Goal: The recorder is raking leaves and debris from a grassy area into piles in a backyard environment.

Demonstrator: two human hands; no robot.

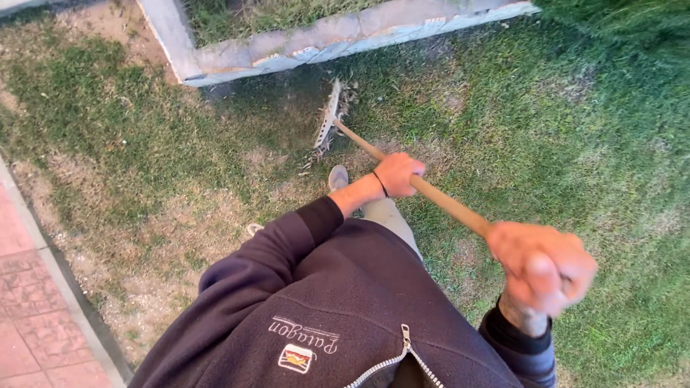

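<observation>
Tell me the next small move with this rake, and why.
Probably draw the rake back toward your shoe. Its head sits on the grass near the stone curb with dry clippings caught in the tines, and both the left hand and right hand grip the handle.

The rake handle (438, 200) is bare wood, matt and smooth, light brown, with both hands closed round it. The rake head (329, 115) looks like pale metal, dull, with dry grass caught in its tines. The jacket (330, 302) at the bottom of the frame is dark fleece, soft and matt, with a shiny metal zip (392, 356). The lawn (575, 129) is rough grass, worn to dry straw in patches. The kerb (345, 36) at the top is rough grey stone or concrete; the paving (29, 316) at lower left is reddish textured brick.
</observation>
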